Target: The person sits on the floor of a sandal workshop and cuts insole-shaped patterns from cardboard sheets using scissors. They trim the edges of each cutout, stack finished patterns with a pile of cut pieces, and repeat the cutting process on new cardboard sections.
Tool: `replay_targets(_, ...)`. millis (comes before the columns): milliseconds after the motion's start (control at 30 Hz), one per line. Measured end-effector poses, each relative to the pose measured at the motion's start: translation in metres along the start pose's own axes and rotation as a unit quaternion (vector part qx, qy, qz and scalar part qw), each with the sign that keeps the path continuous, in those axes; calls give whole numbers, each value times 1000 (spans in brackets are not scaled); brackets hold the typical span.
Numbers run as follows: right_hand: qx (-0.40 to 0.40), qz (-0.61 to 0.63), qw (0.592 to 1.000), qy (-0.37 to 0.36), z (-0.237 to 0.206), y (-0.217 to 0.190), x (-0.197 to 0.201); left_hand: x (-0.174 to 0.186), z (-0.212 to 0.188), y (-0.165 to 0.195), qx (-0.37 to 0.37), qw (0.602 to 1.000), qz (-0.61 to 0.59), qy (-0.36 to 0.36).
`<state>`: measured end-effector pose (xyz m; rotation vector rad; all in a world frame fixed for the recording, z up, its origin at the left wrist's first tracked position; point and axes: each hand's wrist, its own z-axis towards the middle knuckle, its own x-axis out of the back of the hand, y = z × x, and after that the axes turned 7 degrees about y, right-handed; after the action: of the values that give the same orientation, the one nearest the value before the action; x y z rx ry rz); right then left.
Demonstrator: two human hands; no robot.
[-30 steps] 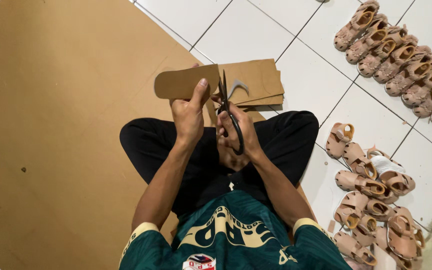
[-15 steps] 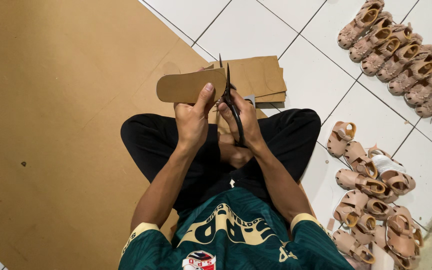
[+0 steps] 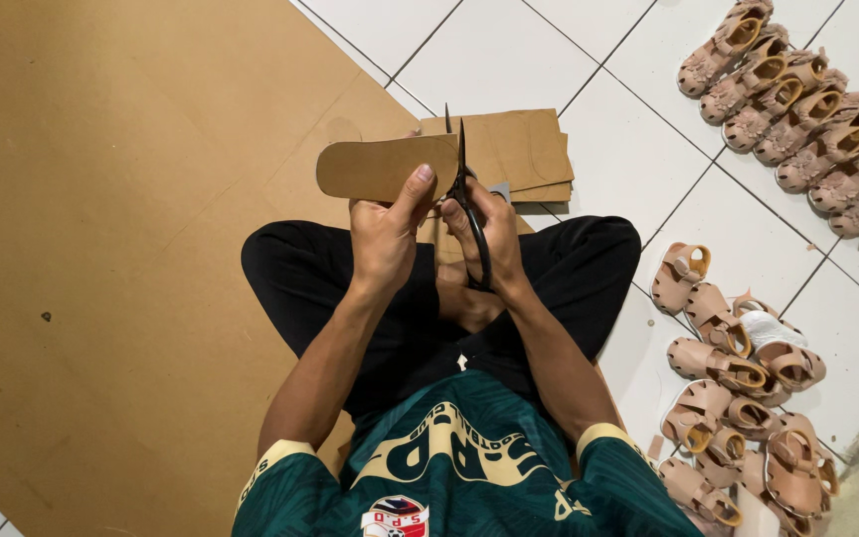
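I sit cross-legged on the floor. My left hand (image 3: 386, 234) grips a tan sole-shaped cutout (image 3: 375, 167) of board, with the thumb pressed on its right end. My right hand (image 3: 484, 234) holds black scissors (image 3: 464, 194) by the handles. Their blades point away from me, slightly apart, at the cutout's right edge. Both hands are close together above my lap.
A large brown board (image 3: 121, 229) covers the floor to my left. A small stack of brown board pieces (image 3: 514, 149) lies just beyond the hands. Several tan sandals (image 3: 807, 109) line the tiles at the upper right, with more sandals (image 3: 738, 388) beside my right knee.
The cutout has turned and shifted slightly in my left hand. The scissors now point straighter away, at the cutout's right end.
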<state>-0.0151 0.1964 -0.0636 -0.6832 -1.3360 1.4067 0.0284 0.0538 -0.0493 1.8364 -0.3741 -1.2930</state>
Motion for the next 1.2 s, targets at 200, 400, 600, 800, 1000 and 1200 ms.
replay_targets(200, -28, 17, 999, 16, -4, 5, 1, 5, 3, 1, 6, 1000, 9, -14)
replay_targets(400, -7, -3, 1000, 18, -6, 4, 4, 4, 4, 8, 0, 999, 33, -31)
replay_targets(600, 4, -3, 1000, 18, -6, 0, 5, 4, 5, 15, -18, 997, 63, -48)
replay_targets(800, -6, 1, 1000, 16, -8, -5, 8, 5, 7, 23, -38, 990, 111, -74)
replay_targets(1000, -9, -21, 1000, 19, -10, -9, 9, 3, 10, 35, -16, 987, 119, -104)
replay_targets(1200, -4, -9, 1000, 10, -11, -11, 12, 2, 14, 48, -25, 972, 206, -108)
